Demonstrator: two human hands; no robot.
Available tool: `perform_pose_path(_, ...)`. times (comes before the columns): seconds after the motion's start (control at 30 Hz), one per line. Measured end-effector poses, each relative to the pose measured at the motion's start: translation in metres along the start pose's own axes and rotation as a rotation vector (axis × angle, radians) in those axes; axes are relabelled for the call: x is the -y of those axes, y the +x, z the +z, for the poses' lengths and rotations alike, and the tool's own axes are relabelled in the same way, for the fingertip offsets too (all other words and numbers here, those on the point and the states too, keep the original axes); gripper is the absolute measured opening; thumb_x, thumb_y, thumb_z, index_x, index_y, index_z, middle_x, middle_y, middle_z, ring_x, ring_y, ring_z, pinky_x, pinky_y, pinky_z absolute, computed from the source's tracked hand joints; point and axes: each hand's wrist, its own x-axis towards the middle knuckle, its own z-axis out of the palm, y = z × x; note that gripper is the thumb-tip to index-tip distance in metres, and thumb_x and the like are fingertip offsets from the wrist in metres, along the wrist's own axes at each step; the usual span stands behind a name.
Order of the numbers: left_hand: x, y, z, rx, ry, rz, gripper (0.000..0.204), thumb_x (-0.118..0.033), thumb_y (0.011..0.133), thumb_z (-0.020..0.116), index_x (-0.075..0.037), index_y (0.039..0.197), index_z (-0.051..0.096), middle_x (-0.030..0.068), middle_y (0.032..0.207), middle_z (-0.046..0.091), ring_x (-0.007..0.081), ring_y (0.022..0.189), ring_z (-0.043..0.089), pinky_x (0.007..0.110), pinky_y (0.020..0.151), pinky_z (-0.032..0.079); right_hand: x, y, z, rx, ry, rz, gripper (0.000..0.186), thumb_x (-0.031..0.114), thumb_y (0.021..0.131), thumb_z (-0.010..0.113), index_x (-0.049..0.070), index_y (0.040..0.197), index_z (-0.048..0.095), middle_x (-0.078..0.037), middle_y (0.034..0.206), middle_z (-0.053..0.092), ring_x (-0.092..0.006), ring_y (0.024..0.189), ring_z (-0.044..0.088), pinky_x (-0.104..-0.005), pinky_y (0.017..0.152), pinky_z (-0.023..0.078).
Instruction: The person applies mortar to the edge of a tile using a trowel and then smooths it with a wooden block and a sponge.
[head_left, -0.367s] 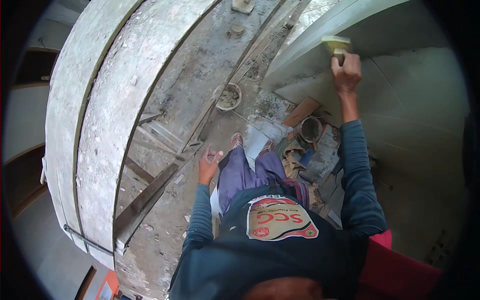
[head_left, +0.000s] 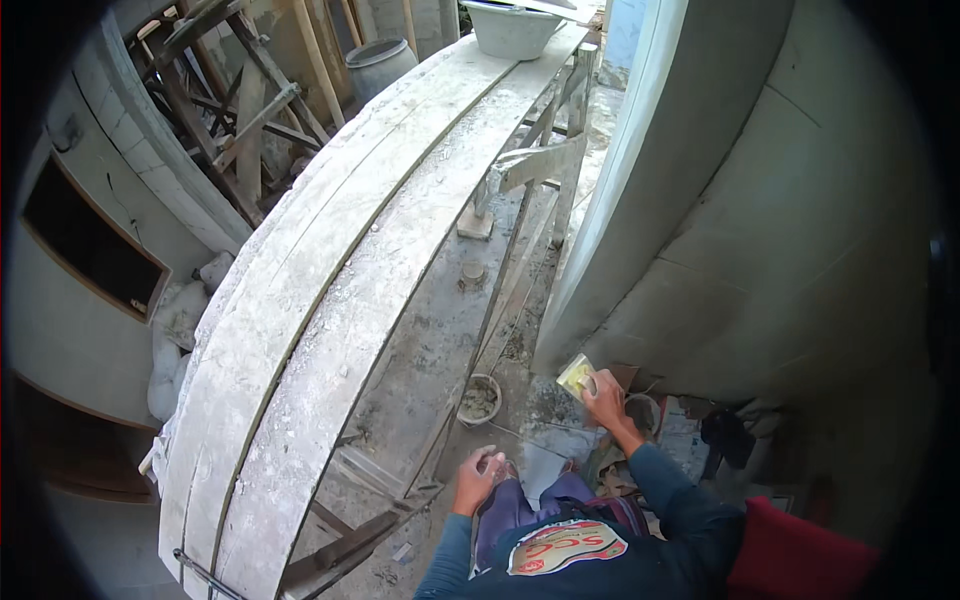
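Note:
My right hand (head_left: pixel 604 399) is closed around the grip of a small pale-yellow hand float (head_left: pixel 575 375), blurred by motion. The float is beside the lower end of the grey plastered wall edge (head_left: pixel 625 230); whether it touches the plaster I cannot tell. My left hand (head_left: pixel 478 480) hangs in front of my left thigh, its fingers loosely bent and apart with nothing in them. Just beyond it on the floor stands a small round bucket (head_left: pixel 480 421) with grey, mortar-like stuff inside.
Long, dusty scaffold planks (head_left: pixel 340 270) run along my left, with a grey tub (head_left: pixel 510 32) on their far end. Wooden supports (head_left: pixel 545 165) stand beneath. Another bucket (head_left: pixel 643 412) and scraps lie by the wall at my right. A large drum (head_left: pixel 382 68) stands at the back.
My view has tilted up, bringing the far end of the planks into sight. The float in my right hand has come down along the wall edge. My left hand stays empty.

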Motion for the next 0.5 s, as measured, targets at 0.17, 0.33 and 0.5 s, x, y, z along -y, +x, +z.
perform_pose_path(0.17, -0.121, 0.051, 0.033, 0.302, 0.307, 0.328, 0.021, -0.019, 0.090, 0.065, 0.001, 0.087, 0.065, 0.0097, 0.073, 0.061, 0.0142, 0.071, 0.056, 0.030, 0.064, 0.045, -0.044, -0.042, -0.037, -0.213, 0.043, 0.200, 0.033, 0.012, 0.070, 0.070, 0.000, 0.101, 0.064, -0.020, 0.096, 0.061, -0.0404, 0.093, 0.060, -0.0462, 0.080, 0.049)
perform_pose_path(0.33, -0.164, 0.085, 0.076, 0.450, 0.217, 0.501, 0.032, -0.006, 0.090, 0.064, 0.000, 0.120, 0.057, 0.0060, 0.091, 0.065, 0.0148, 0.089, 0.064, 0.028, 0.081, 0.050, -0.131, -0.101, -0.062, -0.256, 0.030, 0.678, 0.043, 0.020, 0.074, 0.067, -0.004, 0.109, 0.062, -0.025, 0.108, 0.061, -0.0421, 0.105, 0.057, -0.0478, 0.091, 0.046)
perform_pose_path(0.5, -0.139, 0.075, 0.133, 0.717, 0.285, 0.287, 0.030, -0.012, 0.091, 0.067, 0.002, 0.116, 0.057, 0.0077, 0.093, 0.066, 0.0154, 0.085, 0.063, 0.029, 0.077, 0.051, -0.204, -0.265, -0.079, -0.505, 0.080, 1.273, 0.037, 0.020, 0.078, 0.071, 0.000, 0.108, 0.064, -0.019, 0.093, 0.065, -0.0366, 0.081, 0.062, -0.0521, 0.067, 0.046)
